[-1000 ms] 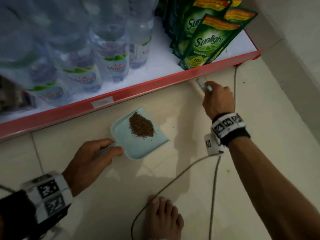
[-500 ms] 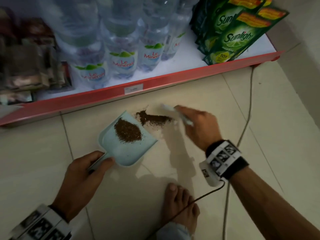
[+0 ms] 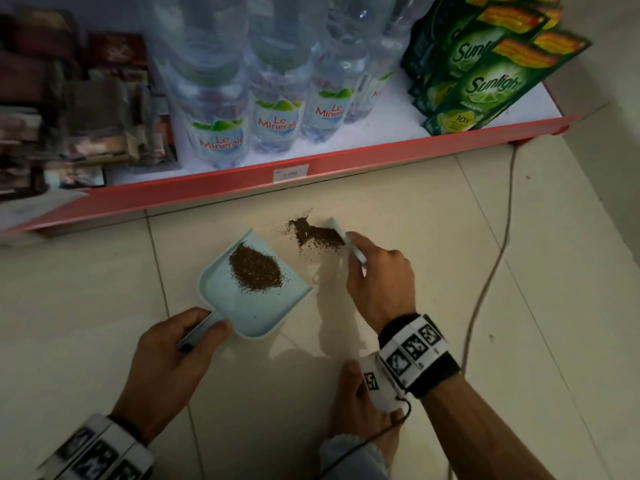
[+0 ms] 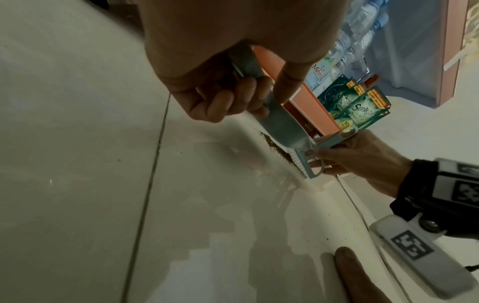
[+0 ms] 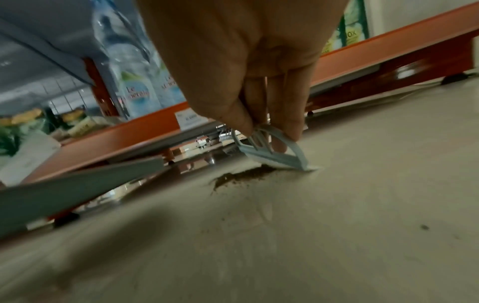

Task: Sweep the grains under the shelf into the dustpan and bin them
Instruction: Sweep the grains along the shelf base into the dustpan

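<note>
Here, loose grains (image 3: 317,235) lie on the floor tile (image 3: 450,271) just right of the dustpan (image 3: 256,303), w/ another pile inside it. R hand (image 3: 379,282) grip pinches the small brush (image 3: 346,239) touching the loose pile; L hand (image 3: 169,362) grip clenches the dustpan handle. Red shelf (image 3: 242,181) behind.

We see a pale blue dustpan (image 3: 258,308) carrying a dark brown heap of grains (image 3: 255,267); a second brown patch (image 3: 317,234) lies on the cream-tiled floor (image 3: 536,271) beside a pale blue brush (image 3: 346,240) with whitish bristles. The shelf (image 3: 398,147) has a red front edge and a white deck. On it stand clear bottles (image 3: 277,98) with white, green and red labels, and green pouches (image 3: 485,88) with yellow-orange tops toward its right corner. Both wrists wear bands (image 3: 417,351) patterned with black-and-white squares.
</note>
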A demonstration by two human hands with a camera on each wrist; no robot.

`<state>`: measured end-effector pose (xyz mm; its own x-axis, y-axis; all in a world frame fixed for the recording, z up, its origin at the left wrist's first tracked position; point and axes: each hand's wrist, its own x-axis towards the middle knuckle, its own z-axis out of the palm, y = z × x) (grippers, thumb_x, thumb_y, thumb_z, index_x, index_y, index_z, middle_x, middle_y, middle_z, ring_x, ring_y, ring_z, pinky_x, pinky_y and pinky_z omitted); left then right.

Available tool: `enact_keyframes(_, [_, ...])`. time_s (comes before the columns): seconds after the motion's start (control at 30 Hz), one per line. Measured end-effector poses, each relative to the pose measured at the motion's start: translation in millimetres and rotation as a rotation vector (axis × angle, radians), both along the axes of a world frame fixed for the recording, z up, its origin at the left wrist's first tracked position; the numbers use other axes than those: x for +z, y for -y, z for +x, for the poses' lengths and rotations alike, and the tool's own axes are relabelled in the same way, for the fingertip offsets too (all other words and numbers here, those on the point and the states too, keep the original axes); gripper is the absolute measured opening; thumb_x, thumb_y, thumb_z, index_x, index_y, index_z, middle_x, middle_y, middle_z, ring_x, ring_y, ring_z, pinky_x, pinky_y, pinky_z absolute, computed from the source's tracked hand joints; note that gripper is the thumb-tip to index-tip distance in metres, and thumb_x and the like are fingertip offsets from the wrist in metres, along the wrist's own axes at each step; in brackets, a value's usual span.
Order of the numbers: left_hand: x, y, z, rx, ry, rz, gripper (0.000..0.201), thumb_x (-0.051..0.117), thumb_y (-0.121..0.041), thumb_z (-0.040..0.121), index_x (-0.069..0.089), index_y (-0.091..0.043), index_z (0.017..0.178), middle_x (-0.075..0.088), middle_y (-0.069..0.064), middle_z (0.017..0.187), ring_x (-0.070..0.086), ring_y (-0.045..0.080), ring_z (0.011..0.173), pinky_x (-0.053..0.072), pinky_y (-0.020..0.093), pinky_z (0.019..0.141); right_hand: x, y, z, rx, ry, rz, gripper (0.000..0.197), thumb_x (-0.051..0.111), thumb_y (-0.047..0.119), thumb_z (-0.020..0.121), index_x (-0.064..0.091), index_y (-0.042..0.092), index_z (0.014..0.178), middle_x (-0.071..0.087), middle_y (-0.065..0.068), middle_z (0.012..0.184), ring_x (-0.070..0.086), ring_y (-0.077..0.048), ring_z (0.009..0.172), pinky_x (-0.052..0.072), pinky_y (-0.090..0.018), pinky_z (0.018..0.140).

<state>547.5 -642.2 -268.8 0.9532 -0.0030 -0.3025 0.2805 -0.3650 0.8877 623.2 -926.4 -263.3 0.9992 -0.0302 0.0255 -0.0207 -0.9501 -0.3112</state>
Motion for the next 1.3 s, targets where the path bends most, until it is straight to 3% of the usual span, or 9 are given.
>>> enact_keyframes(0.13, [-1.7, 17.0, -5.8, 0.092, -0.033, -0.048, 0.026, 0.07, -0.018, 0.089, 0.065, -0.021, 0.064, 0.049, -0.005, 0.049, 0.042, 0.004, 0.046, 0.033, 0.013, 0.045, 15.3, 29.7, 29.9, -0.142, 0.127, -0.004, 0.027, 0.056, 0.015, 0.092, 0.071, 0.02, 0.114, 0.071, -0.012, 0.068, 0.062, -0.029, 0.051, 0.052, -0.03, 0.054])
enact_keyframes(0.3, [-8.2, 3.0, -9.9, 0.116, -0.027, -0.045, 0.028, 0.068, -0.017, 0.091, 0.061, -0.018, 0.063, 0.043, -0.003, 0.05, 0.038, 0.008, 0.047, 0.033, 0.02, 0.047, 12.3, 55.2, 91.2, -0.24, -0.015, -0.12, 0.035, 0.052, 0.015, 0.092, 0.067, 0.025, 0.122, 0.069, -0.027, 0.097, 0.063, -0.046, 0.088, 0.053, -0.046, 0.076])
enact_keyframes(0.47, [-5.8, -8.3, -12.0, 0.162, -0.047, -0.075, 0.029, 0.07, -0.037, 0.085, 0.06, -0.024, 0.061, 0.043, -0.005, 0.049, 0.039, 0.018, 0.053, 0.033, 0.033, 0.06, -0.6, -2.9, 96.0, 0.206, -0.137, -0.076, 0.054, 0.05, 0.003, 0.092, 0.057, 0.037, 0.134, 0.075, -0.011, 0.107, 0.07, -0.029, 0.078, 0.06, -0.039, 0.077])
enact_keyframes(0.6, [-2.6, -15.9, -15.3, 0.203, -0.051, -0.078, 0.038, 0.06, -0.056, 0.071, 0.056, -0.02, 0.059, 0.041, -0.005, 0.05, 0.038, 0.018, 0.053, 0.032, 0.034, 0.059, 8.8, -18.4, 66.5, 0.565, -0.198, -0.088, 0.045, 0.059, 0.015, 0.089, 0.06, 0.037, 0.129, 0.073, -0.009, 0.114, 0.069, -0.036, 0.094, 0.056, -0.042, 0.077])
enact_keyframes(0.73, [-4.7, -20.9, -22.2, 0.236, -0.058, -0.085, 0.035, 0.061, -0.056, 0.071, 0.056, -0.023, 0.058, 0.042, -0.006, 0.049, 0.038, 0.016, 0.052, 0.032, 0.032, 0.059, 20.6, 3.1, 61.7, 0.524, -0.027, 0.004, 0.04, 0.061, 0.006, 0.086, 0.067, 0.022, 0.123, 0.074, -0.01, 0.112, 0.071, -0.038, 0.089, 0.058, -0.047, 0.074])
enact_keyframes(0.93, [-3.6, -23.4, -34.3, 0.22, -0.045, -0.061, 0.029, 0.061, -0.053, 0.072, 0.059, -0.028, 0.058, 0.046, -0.005, 0.048, 0.04, 0.009, 0.048, 0.033, 0.026, 0.054, -1.4, -23.0, 91.4, 0.235, -0.016, -0.147, 0.05, 0.054, 0.007, 0.086, 0.061, 0.028, 0.13, 0.074, -0.017, 0.1, 0.067, -0.04, 0.082, 0.054, -0.041, 0.073])
enact_keyframes(1.1, [-3.7, -26.4, -43.6, 0.246, -0.048, -0.083, 0.027, 0.064, -0.037, 0.078, 0.057, -0.019, 0.059, 0.043, -0.003, 0.049, 0.037, 0.012, 0.05, 0.031, 0.029, 0.056, -19.0, -87.3, 98.0, 0.526, -0.116, -0.025, 0.063, 0.051, 0.0, 0.083, 0.056, 0.033, 0.136, 0.065, -0.007, 0.13, 0.064, -0.032, 0.11, 0.052, -0.044, 0.092])
enact_keyframes(1.23, [-6.4, -30.9, -48.7, 0.271, -0.055, -0.085, 0.034, 0.072, -0.025, 0.086, 0.055, -0.018, 0.058, 0.041, -0.003, 0.05, 0.037, 0.013, 0.051, 0.031, 0.029, 0.057, -6.0, -108.0, 93.4, 0.798, -0.23, 0.06, 0.068, 0.05, -0.012, 0.076, 0.062, 0.025, 0.131, 0.063, -0.005, 0.133, 0.062, -0.025, 0.118, 0.05, -0.042, 0.101])
enact_keyframes(1.3, [-6.6, -34.1, -50.4, 0.281, -0.045, -0.093, 0.033, 0.07, -0.032, 0.084, 0.055, -0.019, 0.057, 0.042, -0.004, 0.049, 0.037, 0.012, 0.05, 0.031, 0.029, 0.057, 7.5, -89.9, 91.2, 0.912, -0.305, 0.018, 0.062, 0.052, -0.012, 0.074, 0.065, 0.017, 0.128, 0.064, -0.008, 0.132, 0.061, -0.026, 0.121, 0.047, -0.042, 0.103])
